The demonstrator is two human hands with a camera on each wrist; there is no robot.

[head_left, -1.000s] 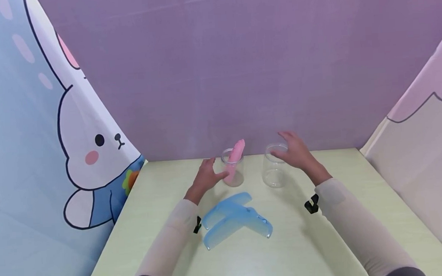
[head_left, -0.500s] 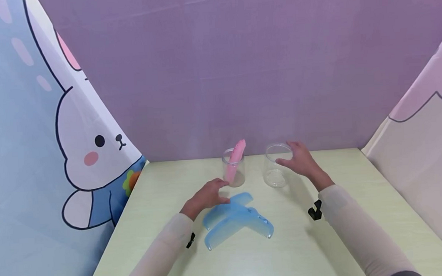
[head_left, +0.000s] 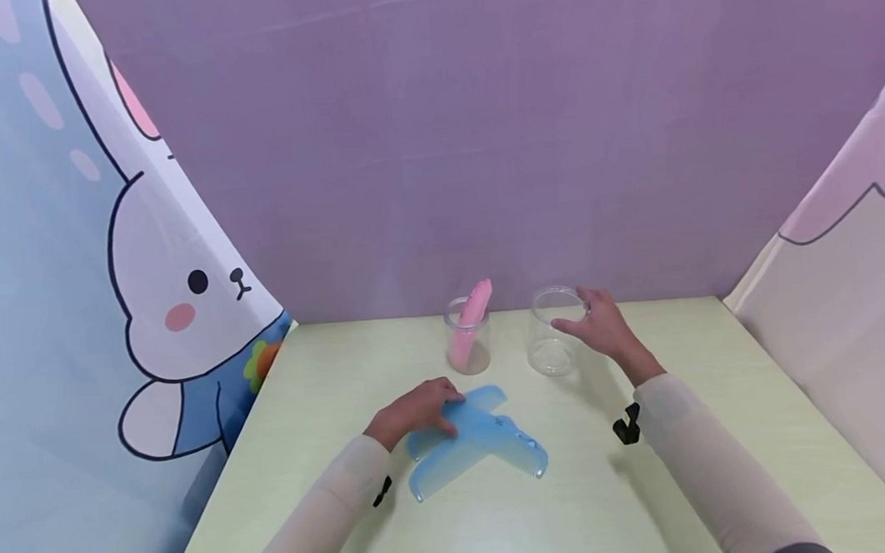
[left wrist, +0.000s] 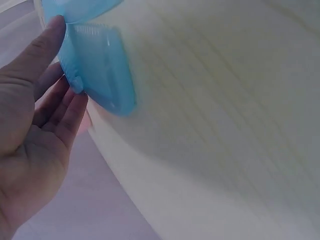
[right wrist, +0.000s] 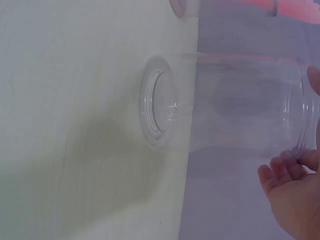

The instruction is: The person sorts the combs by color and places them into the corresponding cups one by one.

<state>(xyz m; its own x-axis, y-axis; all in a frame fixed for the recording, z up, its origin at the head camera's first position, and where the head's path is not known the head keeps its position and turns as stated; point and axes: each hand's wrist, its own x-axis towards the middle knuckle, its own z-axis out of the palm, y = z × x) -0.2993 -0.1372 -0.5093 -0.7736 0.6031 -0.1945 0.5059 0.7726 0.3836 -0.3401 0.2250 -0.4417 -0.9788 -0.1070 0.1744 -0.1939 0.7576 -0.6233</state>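
Note:
Translucent blue combs [head_left: 453,470] lie overlapping on the table in the head view. My left hand [head_left: 422,408] reaches over their left side, thumb and fingertips apart. In the left wrist view, the thumb and fingers of this hand [left wrist: 37,107] are at opposite edges of a blue comb [left wrist: 107,72], fingers fairly straight. My right hand [head_left: 599,328] grips a clear jar [head_left: 550,354] near its rim, thumb on the near side. The right wrist view shows the jar [right wrist: 240,107] upright on the table, with bent fingers of the right hand [right wrist: 295,197] at its rim.
A second clear jar [head_left: 479,358] stands to the left with a long pink item [head_left: 474,304] leaning out of it. Behind the pale table [head_left: 501,532] hangs a purple cloth [head_left: 465,142]. Printed cloths [head_left: 167,324] close off both sides.
My left hand has moved away from beside the pink item's jar, down to the combs. The right hand has lowered slightly and closed around the jar's rim. The combs and jars have stayed in place.

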